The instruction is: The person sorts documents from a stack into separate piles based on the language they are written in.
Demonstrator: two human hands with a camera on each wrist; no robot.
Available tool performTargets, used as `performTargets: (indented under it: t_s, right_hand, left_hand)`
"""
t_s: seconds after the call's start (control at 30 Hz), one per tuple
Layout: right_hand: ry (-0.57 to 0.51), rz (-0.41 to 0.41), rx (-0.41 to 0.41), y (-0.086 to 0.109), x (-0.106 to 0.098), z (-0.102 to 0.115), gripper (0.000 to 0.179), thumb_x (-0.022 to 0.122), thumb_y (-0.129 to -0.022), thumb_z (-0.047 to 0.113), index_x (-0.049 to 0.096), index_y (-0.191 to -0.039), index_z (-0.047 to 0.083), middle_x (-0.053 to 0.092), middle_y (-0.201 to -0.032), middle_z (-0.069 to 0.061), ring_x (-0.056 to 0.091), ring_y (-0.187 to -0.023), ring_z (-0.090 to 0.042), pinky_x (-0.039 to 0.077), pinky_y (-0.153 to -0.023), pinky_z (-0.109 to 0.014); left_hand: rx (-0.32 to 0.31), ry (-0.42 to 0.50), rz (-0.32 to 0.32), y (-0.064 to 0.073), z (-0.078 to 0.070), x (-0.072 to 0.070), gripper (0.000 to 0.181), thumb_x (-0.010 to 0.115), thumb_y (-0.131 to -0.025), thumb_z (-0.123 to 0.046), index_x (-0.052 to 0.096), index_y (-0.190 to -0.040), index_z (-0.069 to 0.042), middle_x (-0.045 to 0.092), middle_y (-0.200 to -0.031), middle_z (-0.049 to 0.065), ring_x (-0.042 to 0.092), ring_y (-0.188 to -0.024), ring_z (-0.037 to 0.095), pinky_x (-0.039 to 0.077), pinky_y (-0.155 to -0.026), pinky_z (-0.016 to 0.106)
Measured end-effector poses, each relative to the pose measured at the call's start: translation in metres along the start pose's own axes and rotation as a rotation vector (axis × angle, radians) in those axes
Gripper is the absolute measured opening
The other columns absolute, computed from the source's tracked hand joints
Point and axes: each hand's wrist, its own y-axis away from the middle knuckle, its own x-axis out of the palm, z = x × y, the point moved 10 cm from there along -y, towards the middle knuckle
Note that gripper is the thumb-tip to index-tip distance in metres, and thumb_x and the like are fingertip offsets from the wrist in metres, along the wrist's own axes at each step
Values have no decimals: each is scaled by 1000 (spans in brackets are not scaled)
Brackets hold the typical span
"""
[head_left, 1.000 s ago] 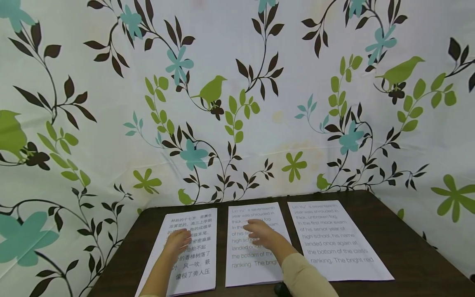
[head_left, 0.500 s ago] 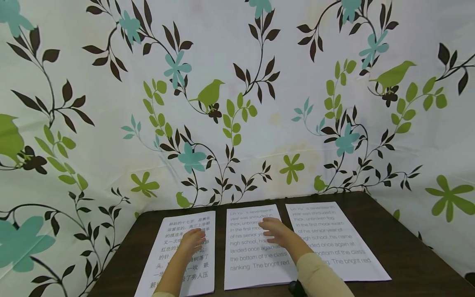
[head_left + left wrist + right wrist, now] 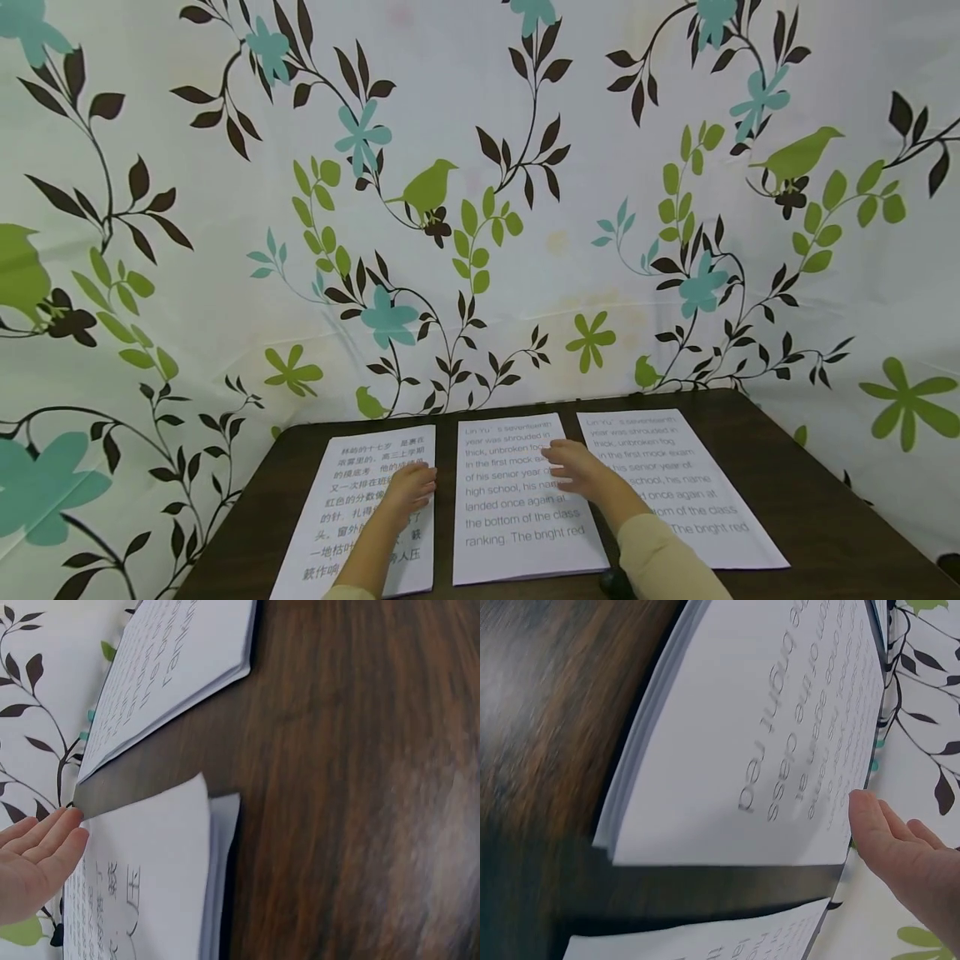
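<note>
Hovering, it seems, just above the paper, the left hand [image 3: 411,490] is over the left stack [image 3: 345,510] and the right hand [image 3: 581,473] over the right edge of the middle stack [image 3: 517,510]; both keep fingers straight, close together, pinching nothing. The right stack [image 3: 701,500] lies beyond on the table [image 3: 345,787]. A dipping fingertip could catch the left stack's raised near right corner and skew its loose sheets. Its print is Chinese; the others read "Lin Yu's seventeenth year…" to "The bright red".
</note>
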Motion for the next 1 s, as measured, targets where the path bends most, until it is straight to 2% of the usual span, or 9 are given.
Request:
performTargets:
  t_s: [0.17, 0.37, 0.5, 0.77, 1.0]
  right_hand:
    - [2, -27, -8, 1, -14, -3, 64, 53, -84, 21, 21, -129, -10, 31, -125, -31, 33, -111, -45, 32, -87, -52]
    - [36, -70, 20, -1, -30, -13, 63, 52, -84, 21, 21, -129, -11, 29, -124, -34, 30, -111, -47, 33, -86, -53]
    - [84, -88, 41, -2, -38, -20, 64, 51, -84, 22, 20, -129, -11, 29, -124, -34, 30, -111, -47, 35, -83, -53]
    - [111, -137, 77, 0, -50, -31, 61, 50, -84, 21, 23, -128, -12, 32, -120, -35, 34, -108, -44, 39, -79, -49]
    - [77, -132, 78, 3, -52, -37, 60, 51, -83, 20, 25, -126, -12, 39, -117, -30, 41, -101, -37, 41, -74, -43]
  left_hand:
    - [-8, -17, 5, 0, -2, 9, 51, 50, -85, -14, 31, -121, 17, 42, -115, 33, 42, -106, 43, 37, -85, 47]
    - [-36, -35, 36, 0, 0, 18, 52, 50, -85, -16, 31, -122, 16, 41, -116, 33, 41, -106, 43, 36, -85, 48]
    - [-24, -35, 60, 1, 0, 23, 52, 49, -86, -15, 30, -122, 17, 40, -116, 34, 42, -105, 43, 37, -84, 49]
    - [-47, -41, 27, 2, 4, 25, 52, 52, -84, -15, 32, -121, 16, 43, -114, 31, 45, -102, 40, 40, -81, 46]
    - [-59, -32, 38, 3, 4, 30, 50, 51, -84, -14, 33, -120, 16, 46, -111, 30, 46, -100, 40, 39, -80, 48]
